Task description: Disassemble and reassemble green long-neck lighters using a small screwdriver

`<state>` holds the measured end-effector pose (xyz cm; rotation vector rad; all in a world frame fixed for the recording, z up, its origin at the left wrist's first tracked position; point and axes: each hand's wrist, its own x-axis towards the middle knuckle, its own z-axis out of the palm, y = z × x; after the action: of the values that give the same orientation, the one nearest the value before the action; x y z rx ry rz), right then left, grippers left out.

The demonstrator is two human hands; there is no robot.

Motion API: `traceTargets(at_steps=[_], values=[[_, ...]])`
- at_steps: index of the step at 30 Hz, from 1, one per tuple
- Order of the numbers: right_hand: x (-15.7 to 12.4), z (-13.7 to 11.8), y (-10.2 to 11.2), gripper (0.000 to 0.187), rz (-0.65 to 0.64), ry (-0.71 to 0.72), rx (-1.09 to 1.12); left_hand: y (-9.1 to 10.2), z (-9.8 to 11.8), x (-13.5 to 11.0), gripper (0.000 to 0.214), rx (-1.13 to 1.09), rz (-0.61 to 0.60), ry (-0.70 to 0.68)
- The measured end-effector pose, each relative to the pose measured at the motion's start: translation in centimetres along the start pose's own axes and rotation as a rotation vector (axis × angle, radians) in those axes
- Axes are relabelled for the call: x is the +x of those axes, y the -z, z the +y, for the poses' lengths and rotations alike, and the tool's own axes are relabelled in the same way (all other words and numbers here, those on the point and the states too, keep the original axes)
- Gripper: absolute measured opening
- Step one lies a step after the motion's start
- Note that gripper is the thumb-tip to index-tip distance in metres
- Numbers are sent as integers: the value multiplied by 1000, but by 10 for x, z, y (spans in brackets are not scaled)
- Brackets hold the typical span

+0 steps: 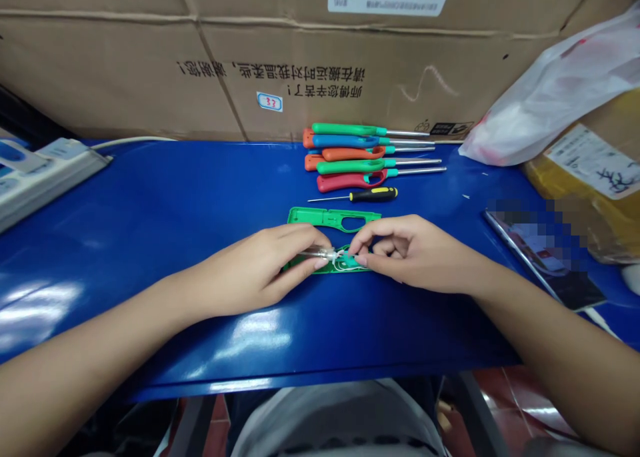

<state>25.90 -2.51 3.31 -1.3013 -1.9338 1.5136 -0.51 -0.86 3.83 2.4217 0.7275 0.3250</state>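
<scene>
My left hand (267,260) is closed around a clear plastic fuel tank (321,252), thumb and fingers on its sides. The tank lies over one green lighter shell half (325,270), which my fingers partly cover. At the tank's right end, my right hand (413,251) pinches a small teal piece (347,260) between thumb and index finger. Thin white and green wires (343,267) loop around that piece. Just beyond both hands lies the other green shell half (313,216), its hollow inside facing up and its trigger opening to the right.
A black and yellow screwdriver (373,195) lies beyond the shells. Several assembled lighters (353,181) are lined up behind it, against a large cardboard box (150,77). A phone (535,250) rests at right, near a plastic bag (555,83). A power strip (50,170) sits at left.
</scene>
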Motion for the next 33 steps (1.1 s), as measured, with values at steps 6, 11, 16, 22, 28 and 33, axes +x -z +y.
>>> traceTargets(at_steps=[6, 11, 16, 22, 28, 33], values=[[-3, -3, -1, 17, 5, -25, 22, -6, -6, 3, 19, 10, 29, -31], [-2, 1, -2, 17, 21, 1, -29, -7, -7, 5, 21, 14, 67, -36], [-2, 1, -3, 16, 39, 11, -63, -8, -8, 4, 21, 16, 68, -39], [-1, 2, -3, 17, 43, 11, -72, -8, -8, 4, 20, 30, 82, -62], [-1, 2, -4, 17, 48, 14, -75, -8, -9, 4, 21, 37, 80, -61], [-1, 2, -4, 18, 51, 12, -77, -9, -9, 3, 22, 41, 75, -51]])
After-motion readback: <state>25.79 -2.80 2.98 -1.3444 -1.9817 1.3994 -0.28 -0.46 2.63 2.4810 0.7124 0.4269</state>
